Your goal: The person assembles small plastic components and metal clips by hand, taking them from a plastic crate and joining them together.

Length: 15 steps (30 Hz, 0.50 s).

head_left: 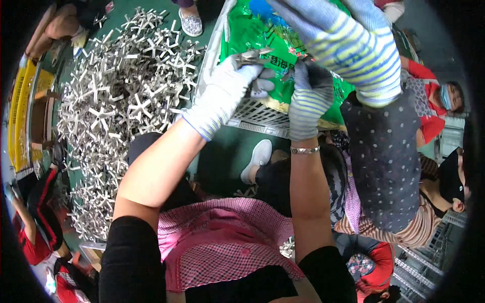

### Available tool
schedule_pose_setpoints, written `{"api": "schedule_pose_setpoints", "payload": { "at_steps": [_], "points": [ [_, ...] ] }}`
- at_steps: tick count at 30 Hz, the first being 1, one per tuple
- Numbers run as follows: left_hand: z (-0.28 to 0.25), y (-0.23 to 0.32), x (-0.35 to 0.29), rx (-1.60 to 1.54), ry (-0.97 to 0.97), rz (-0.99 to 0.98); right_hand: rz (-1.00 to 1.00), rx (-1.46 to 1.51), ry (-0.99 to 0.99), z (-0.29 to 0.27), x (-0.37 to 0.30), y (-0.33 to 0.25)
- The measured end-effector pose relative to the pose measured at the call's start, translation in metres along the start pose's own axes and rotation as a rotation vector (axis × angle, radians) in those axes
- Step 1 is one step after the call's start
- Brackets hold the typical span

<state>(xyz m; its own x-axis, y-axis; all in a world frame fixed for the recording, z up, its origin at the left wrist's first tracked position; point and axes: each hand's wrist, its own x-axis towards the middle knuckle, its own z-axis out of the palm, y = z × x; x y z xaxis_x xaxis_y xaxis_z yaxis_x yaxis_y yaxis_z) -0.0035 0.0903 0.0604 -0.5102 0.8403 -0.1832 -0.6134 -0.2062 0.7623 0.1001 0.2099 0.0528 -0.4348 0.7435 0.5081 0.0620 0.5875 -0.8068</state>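
My left hand, in a white glove, is closed with its fingers curled round a grey metal piece with narrow arms. My right hand, in a striped grey-palmed glove, is closed just to the right of it; what its fingertips pinch is too small to make out. Both hands are above a green printed plastic sack, which lies over a white plastic crate. Close beyond my right hand is a co-worker's striped gloved hand, its fingertips out of clear view.
A large heap of star-shaped metal pieces covers the floor on my left. A co-worker's dotted sleeve reaches in close on my right. Other people sit around, one by a yellow crate at far left. A shoe stands below the crate.
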Motion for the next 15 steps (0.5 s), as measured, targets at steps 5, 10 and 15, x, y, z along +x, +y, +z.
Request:
{"api": "schedule_pose_setpoints", "payload": {
  "at_steps": [5, 10, 15],
  "points": [
    [-0.017, -0.025, -0.004, 0.209, -0.144, 0.07, 0.093, 0.255, 0.006, 0.023, -0.02, 0.014],
    [-0.002, -0.017, -0.003, 0.119, 0.055, 0.087, 0.066, 0.253, 0.061, 0.017, -0.016, 0.008],
    [-0.018, -0.008, -0.006, 0.109, 0.118, 0.195, 0.15, 0.279, -0.015, 0.018, -0.016, -0.001]
  ]
}}
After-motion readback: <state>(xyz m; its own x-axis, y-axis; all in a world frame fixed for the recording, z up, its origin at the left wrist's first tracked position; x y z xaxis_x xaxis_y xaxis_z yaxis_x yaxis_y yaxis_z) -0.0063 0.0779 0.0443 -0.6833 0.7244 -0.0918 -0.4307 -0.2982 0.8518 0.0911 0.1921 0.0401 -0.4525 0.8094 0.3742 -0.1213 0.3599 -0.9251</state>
